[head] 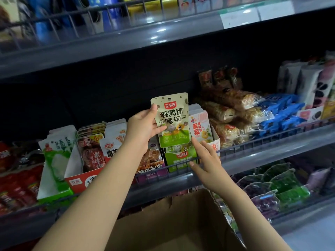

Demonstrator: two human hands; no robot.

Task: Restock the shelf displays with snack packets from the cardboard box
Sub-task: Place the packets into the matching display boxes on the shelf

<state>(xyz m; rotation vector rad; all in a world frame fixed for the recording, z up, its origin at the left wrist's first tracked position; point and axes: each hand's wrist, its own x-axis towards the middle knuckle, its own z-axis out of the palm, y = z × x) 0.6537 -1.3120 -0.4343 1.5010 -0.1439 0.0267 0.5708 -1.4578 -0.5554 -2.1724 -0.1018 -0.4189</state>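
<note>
Left hand (145, 127) pinches the green-and-cream snack packet (171, 120) by its left edge, thumb on the printed face, fingers curled behind. Packet upright, above the green display carton (178, 160) on the middle shelf rail (253, 145). Right hand (204, 160) at 5 o'clock from the packet, fingers spread and relaxed, holding nothing, tips near the carton front. Cardboard box (172, 223) at 6 o'clock, below. Judgement: packet light, thin, flexible, film likely slick; hold by the sealed side edges, not the soft middle.

Top shelf goods (101, 17) blurred; cardboard box (172, 223) cut off below.
</note>
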